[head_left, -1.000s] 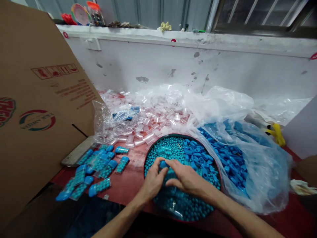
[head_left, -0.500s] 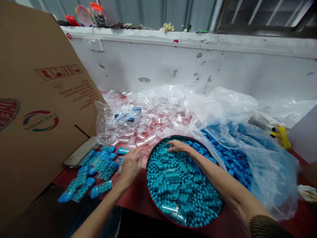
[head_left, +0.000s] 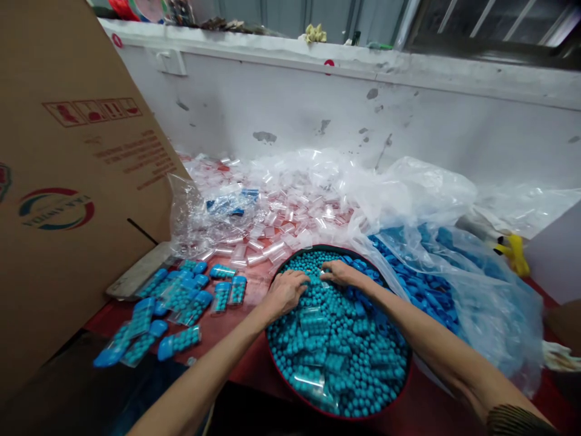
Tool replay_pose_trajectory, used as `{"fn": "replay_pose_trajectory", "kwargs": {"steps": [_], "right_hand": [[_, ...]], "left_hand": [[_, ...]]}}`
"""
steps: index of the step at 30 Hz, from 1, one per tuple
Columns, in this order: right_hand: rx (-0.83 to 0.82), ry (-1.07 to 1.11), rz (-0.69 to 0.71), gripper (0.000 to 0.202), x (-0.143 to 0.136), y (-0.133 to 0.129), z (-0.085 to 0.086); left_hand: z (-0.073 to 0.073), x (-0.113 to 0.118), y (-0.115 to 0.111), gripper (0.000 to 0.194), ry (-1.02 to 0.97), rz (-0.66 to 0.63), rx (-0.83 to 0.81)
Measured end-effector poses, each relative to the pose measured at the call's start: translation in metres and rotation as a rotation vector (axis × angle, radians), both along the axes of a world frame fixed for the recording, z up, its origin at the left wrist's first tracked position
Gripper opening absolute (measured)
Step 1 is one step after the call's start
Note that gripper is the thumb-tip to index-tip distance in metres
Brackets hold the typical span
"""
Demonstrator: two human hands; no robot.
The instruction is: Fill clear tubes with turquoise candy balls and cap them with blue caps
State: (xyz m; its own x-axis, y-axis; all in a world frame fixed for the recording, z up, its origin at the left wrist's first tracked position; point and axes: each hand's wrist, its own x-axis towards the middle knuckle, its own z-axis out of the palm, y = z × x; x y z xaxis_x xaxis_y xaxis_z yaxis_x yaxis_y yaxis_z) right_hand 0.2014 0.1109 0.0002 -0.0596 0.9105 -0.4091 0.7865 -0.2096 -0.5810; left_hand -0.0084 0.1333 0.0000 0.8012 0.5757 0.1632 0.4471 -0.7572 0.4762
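A round tub holds a mass of small turquoise balls, with several ball-filled clear tubes lying among them. My left hand is over the tub's left side, fingers curled together close to the balls; what they hold, if anything, is hidden. Opposite it, my right hand is closed at the fingertips around a small clear tube, partly covered by the fingers. Blue caps lie in the tub's far right part. On the red table, several capped tubes of balls lie left of the tub.
Empty clear tubes are spread behind the tub. A plastic bag partly covers a heap of blue caps at the right. A tall cardboard box stands at the left, and a white wall closes off the back.
My left hand has moved right from the capped tubes to over the tub. My right hand has shifted slightly right. Two capped tubes beside the pile are now uncovered. The view has tilted a little.
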Motion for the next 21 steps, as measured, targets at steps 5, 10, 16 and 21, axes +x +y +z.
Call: {"fn": "replay_pose_trajectory", "kwargs": {"steps": [5,10,16,21], "right_hand": [[-0.183,0.196,-0.05,0.015,0.014,0.0,0.004],[-0.259,0.374,-0.125,0.017,0.027,0.008,0.005],[-0.243,0.513,-0.101,0.022,0.029,0.003,0.012],[-0.157,0.463,-0.055,0.029,0.015,-0.003,0.021]], "left_hand": [[0.001,0.002,-0.002,0.023,0.004,0.007,-0.017],[0.005,0.005,-0.006,0.032,-0.019,0.072,0.016],[0.016,0.028,-0.01,0.043,-0.097,0.071,0.053],[0.017,0.047,-0.004,0.027,-0.205,0.009,-0.04]]}}
